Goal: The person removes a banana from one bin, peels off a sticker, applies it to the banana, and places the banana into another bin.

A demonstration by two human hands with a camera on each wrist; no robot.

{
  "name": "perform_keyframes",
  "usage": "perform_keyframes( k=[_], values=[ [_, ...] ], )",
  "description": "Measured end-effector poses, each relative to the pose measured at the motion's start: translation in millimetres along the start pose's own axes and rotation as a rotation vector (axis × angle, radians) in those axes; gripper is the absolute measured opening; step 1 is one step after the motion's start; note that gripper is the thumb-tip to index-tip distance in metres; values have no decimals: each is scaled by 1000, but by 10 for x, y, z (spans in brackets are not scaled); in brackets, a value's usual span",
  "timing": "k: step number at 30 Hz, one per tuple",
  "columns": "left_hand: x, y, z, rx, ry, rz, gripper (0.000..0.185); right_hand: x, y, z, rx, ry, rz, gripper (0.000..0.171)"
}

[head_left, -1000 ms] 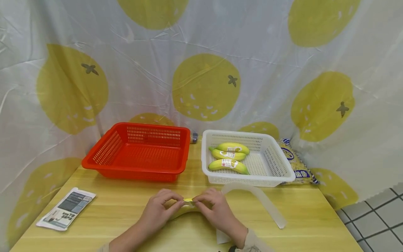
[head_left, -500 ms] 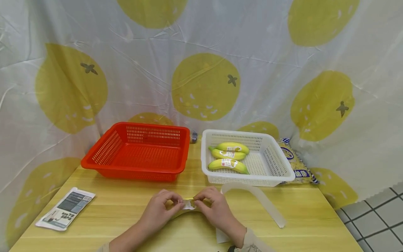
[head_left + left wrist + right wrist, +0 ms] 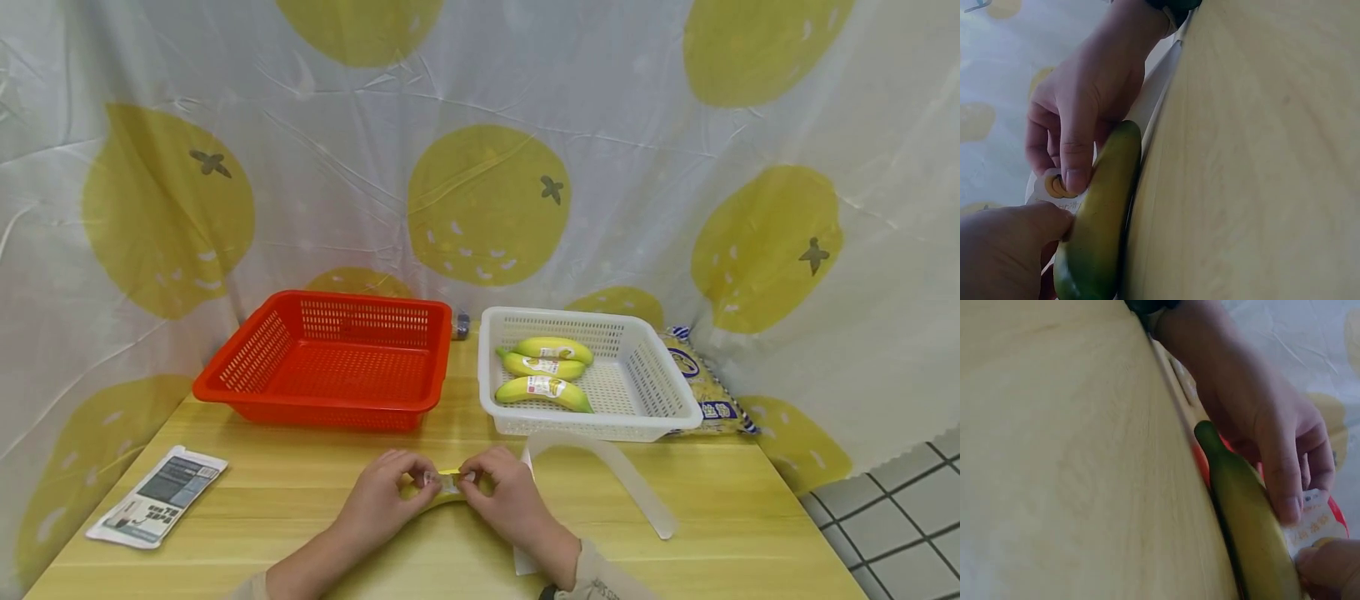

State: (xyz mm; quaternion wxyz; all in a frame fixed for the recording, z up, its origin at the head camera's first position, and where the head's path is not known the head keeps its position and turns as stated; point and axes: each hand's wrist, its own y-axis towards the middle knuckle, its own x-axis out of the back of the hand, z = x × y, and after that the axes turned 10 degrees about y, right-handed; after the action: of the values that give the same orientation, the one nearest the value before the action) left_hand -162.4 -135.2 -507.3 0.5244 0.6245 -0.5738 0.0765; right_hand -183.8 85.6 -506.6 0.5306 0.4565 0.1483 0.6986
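A yellow banana with green ends (image 3: pixel 1100 219) lies on the wooden table in front of me. Above its outer curve, both hands stretch a white sticker (image 3: pixel 1316 519) printed with bananas. My left hand (image 3: pixel 382 500) pinches one end of that label between thumb and forefinger. At the other end, the thumb and forefinger of my right hand (image 3: pixel 506 500) pinch it too. The sticker sits very close to the peel in both wrist views; whether it touches cannot be told. Much of the banana is hidden by the hands in the head view.
Behind stand a red basket (image 3: pixel 322 410) and a white basket (image 3: pixel 592 427) with several labelled bananas (image 3: pixel 543 393). A curled translucent strip (image 3: pixel 637 487) lies by my right hand. A flat packet (image 3: pixel 157 497) lies left; a yellow bag (image 3: pixel 705 392) sits far right.
The sticker has tipped from nearly edge-on to facing up, then come down closer to the banana. My right hand has shifted slightly left. Both hands keep their pinch.
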Motion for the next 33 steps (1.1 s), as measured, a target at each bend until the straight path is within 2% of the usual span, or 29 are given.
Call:
perform_keyframes(
  k=[6,10,12,14,17,19,23,27,33],
  values=[
    [20,24,-32,2,50,-11,31,-36,0,18,-71,-81,-12,34],
    [41,35,-38,54,22,41,45,-35,0,40,-164,-38,-25,46],
    [42,29,-29,46,17,47,46,-36,-9,39,-183,-10,-26,46],
    [37,15,-10,-9,24,23,42,-39,-24,31,-148,2,-24,41],
    [26,-2,21,-136,52,-48,39,-53,-45,2,-26,-12,-25,31],
    [25,-3,32,-196,55,-92,39,-58,-51,-10,39,-16,-39,28],
    [32,8,33,-250,45,-153,39,-53,-36,-2,92,12,-58,29],
    [42,19,35,-294,60,-172,37,-42,-22,4,141,17,-32,29],
    [35,2,59,-341,86,-137,31,-61,-45,-29,205,-28,44,24]
  ],
)
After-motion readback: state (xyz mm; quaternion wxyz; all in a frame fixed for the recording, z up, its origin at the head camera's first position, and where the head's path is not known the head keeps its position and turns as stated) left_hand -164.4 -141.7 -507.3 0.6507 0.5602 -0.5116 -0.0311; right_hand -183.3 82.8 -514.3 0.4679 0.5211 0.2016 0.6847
